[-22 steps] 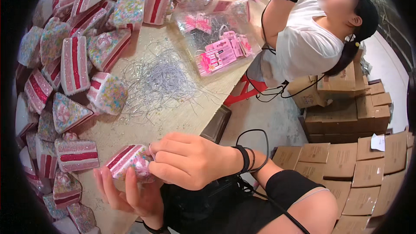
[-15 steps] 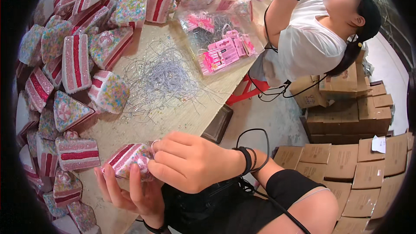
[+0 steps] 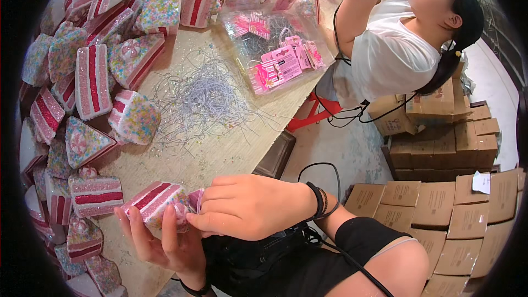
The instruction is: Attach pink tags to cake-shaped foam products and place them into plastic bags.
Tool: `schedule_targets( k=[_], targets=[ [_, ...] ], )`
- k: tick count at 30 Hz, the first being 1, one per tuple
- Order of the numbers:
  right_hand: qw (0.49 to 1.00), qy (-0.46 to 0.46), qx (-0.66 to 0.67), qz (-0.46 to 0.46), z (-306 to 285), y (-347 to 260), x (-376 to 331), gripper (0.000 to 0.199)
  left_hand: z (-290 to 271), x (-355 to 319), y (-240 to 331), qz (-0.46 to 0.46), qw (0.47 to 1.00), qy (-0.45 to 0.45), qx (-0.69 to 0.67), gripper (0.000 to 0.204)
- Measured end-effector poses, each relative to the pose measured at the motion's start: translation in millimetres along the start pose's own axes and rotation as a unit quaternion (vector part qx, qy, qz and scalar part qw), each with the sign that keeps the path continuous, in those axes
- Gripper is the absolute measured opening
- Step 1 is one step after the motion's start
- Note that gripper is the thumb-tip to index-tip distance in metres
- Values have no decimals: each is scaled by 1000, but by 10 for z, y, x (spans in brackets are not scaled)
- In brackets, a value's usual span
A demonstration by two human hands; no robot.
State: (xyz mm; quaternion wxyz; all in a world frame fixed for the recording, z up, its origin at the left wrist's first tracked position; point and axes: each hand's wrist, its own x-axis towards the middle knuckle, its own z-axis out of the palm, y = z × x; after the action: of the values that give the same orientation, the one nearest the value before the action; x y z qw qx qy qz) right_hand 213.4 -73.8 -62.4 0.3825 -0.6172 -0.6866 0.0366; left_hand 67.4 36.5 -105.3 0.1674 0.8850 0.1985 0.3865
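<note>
A toy cake slice (image 3: 153,200) with pink, white and dark red glittery layers rests in my left hand (image 3: 168,245), its fingers curled round the near side. My right hand (image 3: 250,206) is closed at the slice's right end, fingertips pinching a small pink piece (image 3: 194,199) that looks like a tag. Whether the pink piece is attached to the slice is hidden by the fingers. Just left of my left hand, another striped cake slice (image 3: 98,196) lies on the table (image 3: 214,159).
Many similar slices (image 3: 93,82) are heaped along the left. Beyond my hands lie a tangle of pale thin cords (image 3: 212,96) and a clear plastic bag (image 3: 253,71) with pink tags. Across the table, a co-worker (image 3: 396,55) handles another slice. Cardboard boxes (image 3: 432,203) stand at right.
My right hand has shifted slightly right and flattened out, and more of the pink piece shows at the slice's end. The held slice has moved slightly left in my left hand.
</note>
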Motion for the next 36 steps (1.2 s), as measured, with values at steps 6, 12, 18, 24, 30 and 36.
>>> schedule_targets(
  k=[6,12,18,24,30,36],
  targets=[
    [998,-22,55,30,-57,30,-16,22,4,13,20,4,1000,-9,-12,39],
    [996,-1,68,49,-9,77,5,22,-16,-12,-4,12,1000,-22,-7,38],
    [998,18,41,45,50,79,18,21,-13,-15,21,8,1000,-19,7,48],
    [993,98,-60,25,-311,274,68,20,23,30,-18,28,999,-20,-39,67],
    [853,240,-462,-45,-1449,1085,282,13,-50,102,75,25,996,-38,-80,72],
    [719,310,-622,-3,-2046,1592,263,30,-41,129,41,12,994,-23,-105,57]
  ],
)
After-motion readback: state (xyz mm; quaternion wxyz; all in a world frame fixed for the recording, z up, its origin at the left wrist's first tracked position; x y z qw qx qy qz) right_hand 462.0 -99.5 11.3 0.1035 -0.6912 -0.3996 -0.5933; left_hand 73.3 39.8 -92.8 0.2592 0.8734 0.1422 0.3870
